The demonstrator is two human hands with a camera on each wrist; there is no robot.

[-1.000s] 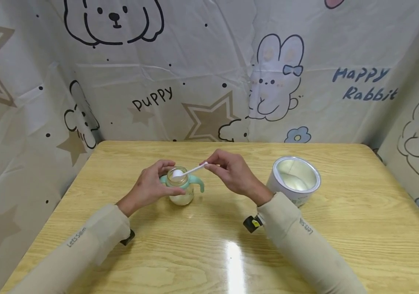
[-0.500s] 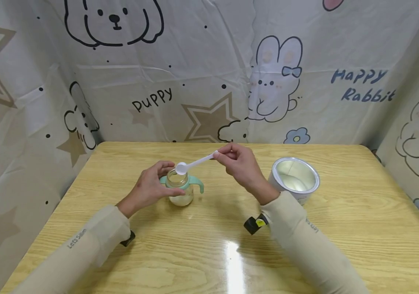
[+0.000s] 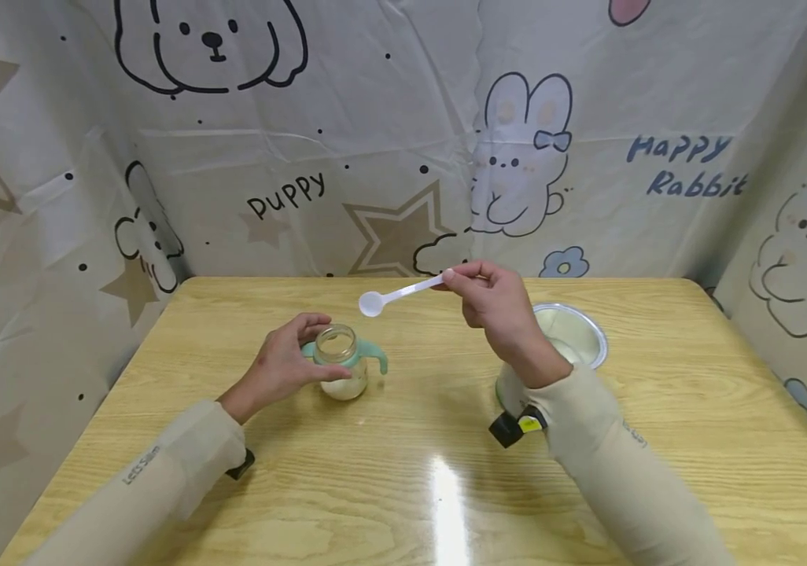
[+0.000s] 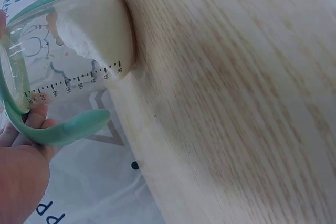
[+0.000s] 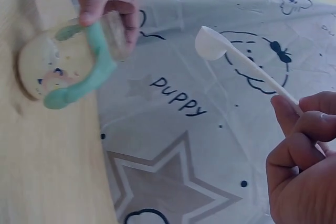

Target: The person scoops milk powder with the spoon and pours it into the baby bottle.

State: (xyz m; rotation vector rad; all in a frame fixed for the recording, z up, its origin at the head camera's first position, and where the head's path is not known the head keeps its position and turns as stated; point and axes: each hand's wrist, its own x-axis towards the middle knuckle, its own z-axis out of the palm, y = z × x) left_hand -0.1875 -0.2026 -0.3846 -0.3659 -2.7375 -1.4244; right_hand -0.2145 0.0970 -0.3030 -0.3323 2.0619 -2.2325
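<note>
My left hand [image 3: 278, 358] holds a clear baby bottle [image 3: 348, 387] by its neck, with thumb and fingers around it. The bottle stands upright on the table, its top uncovered, with mint-green handles [image 3: 374, 351]. Pale powder [image 4: 102, 27] lies in a slope at its bottom in the left wrist view. My right hand [image 3: 506, 318] pinches the handle end of a white measuring scoop [image 3: 371, 304], raised to the right of the bottle's mouth and apart from it. In the head view the scoop's bowl looks empty. The right wrist view shows this scoop [image 5: 212, 45] from the side.
Behind my right wrist stands an uncovered white milk powder can [image 3: 510, 391], partly hidden, with pale powder inside. The wooden table [image 3: 347, 495] is bounded by printed cloth [image 3: 375, 110] at the back and sides.
My right hand has lifted the scoop from the bottle's mouth and carried it up and right, towards the can. The left hand stays around the bottle.
</note>
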